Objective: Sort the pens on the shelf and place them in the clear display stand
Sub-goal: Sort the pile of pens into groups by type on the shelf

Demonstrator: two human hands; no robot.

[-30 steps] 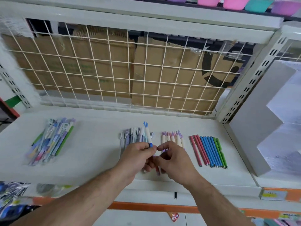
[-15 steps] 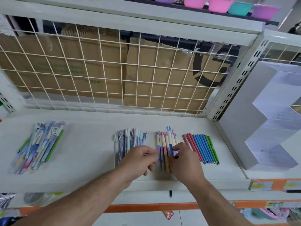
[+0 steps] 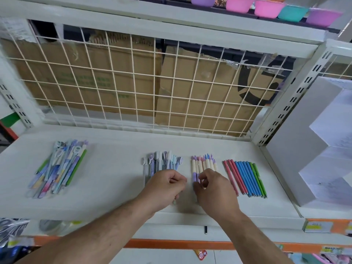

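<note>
White shelf (image 3: 114,180), wire grid back panel (image 3: 144,82), cardboard (image 3: 190,96) behind the grid. Four groups of pens lie on the shelf, tips toward the front edge.

Far left: loose mixed heap of pens (image 3: 59,168), blue, lilac and green barrels, overlapping at slight angles.

Centre-left: bundle of grey-blue pens (image 3: 162,161) with shaped caps. Left hand (image 3: 165,185) sits over the near ends of this bundle, fingers curled into a loose fist; cannot tell whether anything is inside the fist.

Centre-right: row of cream-and-lilac pens (image 3: 202,164) with pointed pink, purple and blue tops. Right hand (image 3: 211,185) rests on the lower part of this row, thumb and fingertips pinched at the lilac barrels; cannot tell how many pens it grips.

Right: neat row of slim pens (image 3: 245,178), red ones at the left, blue in the middle, green at the right, touching side by side, slanted a little.

Beyond the shelf's right upright: a pale stepped stand (image 3: 312,145), tiers rising toward the back, no pens seen in it.

Above: row of pink, teal and purple bowls (image 3: 266,8) on the upper shelf. Orange strip (image 3: 171,244) runs along the shelf front below.
</note>
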